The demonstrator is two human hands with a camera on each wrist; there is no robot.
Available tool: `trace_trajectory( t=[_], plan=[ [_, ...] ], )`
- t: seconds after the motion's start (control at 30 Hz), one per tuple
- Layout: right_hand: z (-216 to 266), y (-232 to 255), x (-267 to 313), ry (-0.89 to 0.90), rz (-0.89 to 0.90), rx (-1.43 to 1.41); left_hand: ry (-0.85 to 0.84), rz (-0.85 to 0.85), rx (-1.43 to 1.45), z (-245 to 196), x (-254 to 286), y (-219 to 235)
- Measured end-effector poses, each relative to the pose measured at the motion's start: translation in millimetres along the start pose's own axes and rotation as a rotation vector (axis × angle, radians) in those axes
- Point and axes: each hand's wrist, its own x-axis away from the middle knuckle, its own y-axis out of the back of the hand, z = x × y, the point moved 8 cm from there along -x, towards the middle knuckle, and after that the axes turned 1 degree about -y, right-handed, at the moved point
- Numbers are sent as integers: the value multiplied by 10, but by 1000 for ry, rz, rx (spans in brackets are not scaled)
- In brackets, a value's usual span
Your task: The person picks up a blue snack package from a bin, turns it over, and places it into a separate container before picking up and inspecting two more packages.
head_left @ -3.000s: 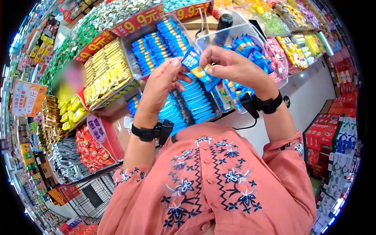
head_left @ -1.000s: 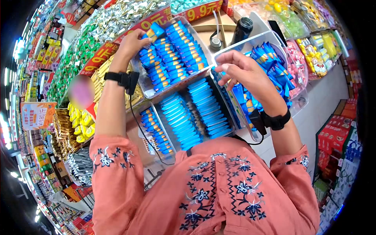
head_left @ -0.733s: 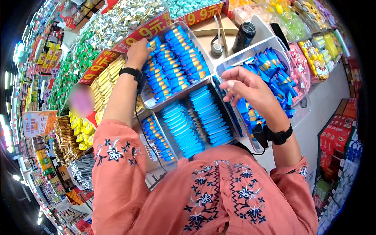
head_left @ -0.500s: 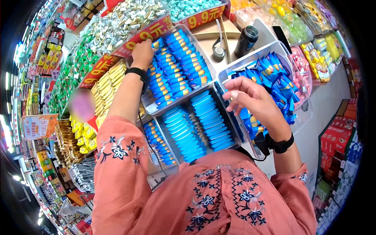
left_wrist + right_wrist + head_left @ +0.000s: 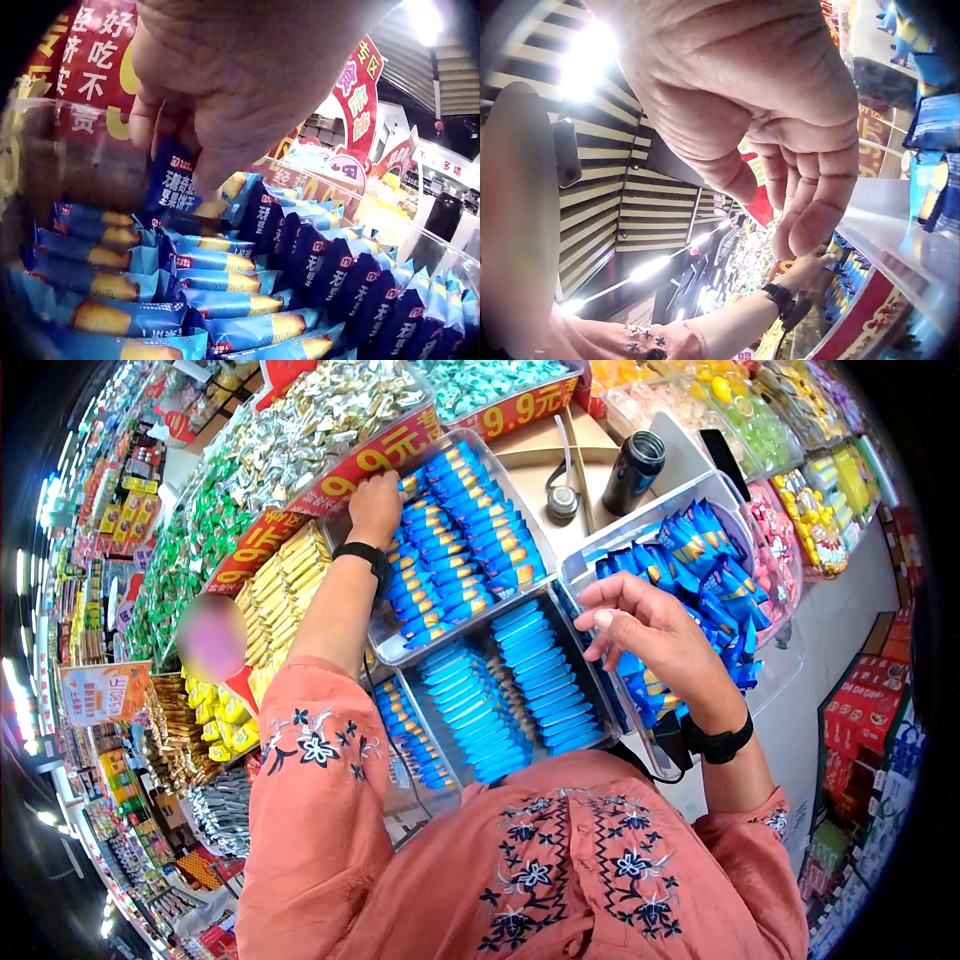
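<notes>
At the far left corner of a clear plastic bin (image 5: pixel 470 624), my left hand (image 5: pixel 375 510) reaches down among rows of blue biscuit packets (image 5: pixel 440 550). In the left wrist view, its fingers pinch a dark blue biscuit packet (image 5: pixel 176 184) upright behind the rows. The fingertips are partly hidden behind that packet. My right hand (image 5: pixel 645 630) hovers with loosely bent fingers beside a tub of loosely piled blue packets (image 5: pixel 700 545). Nothing shows between its fingers in the right wrist view.
Nearer my body, a dark bin holds light blue packets (image 5: pixel 470 710) standing in rows. Yellow-wrapped bars (image 5: pixel 285 595) lie left, beside red price signs (image 5: pixel 345 480). A black bottle (image 5: pixel 635 470) stands at the back. A wrist cable (image 5: pixel 385 730) hangs beside the bins.
Both hands were together at one biscuit packet; then my left hand carried it to the bin's far left corner and lowered it there. My right hand moved right and stays nearly still.
</notes>
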Motion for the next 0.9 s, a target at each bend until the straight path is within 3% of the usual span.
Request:
trace_trajectory(
  t=[0.4, 0.6, 0.9],
  plan=[
    [-32, 27, -11, -11, -5, -1, 104, -59, -94, 17, 77, 144],
    [-68, -16, -39, -22, 17, 10, 65, -94, -20, -59, 106, 183],
    [-88, 14, -25, -44, 18, -7, -13, -128, -162, -177, 24, 41]
  ],
)
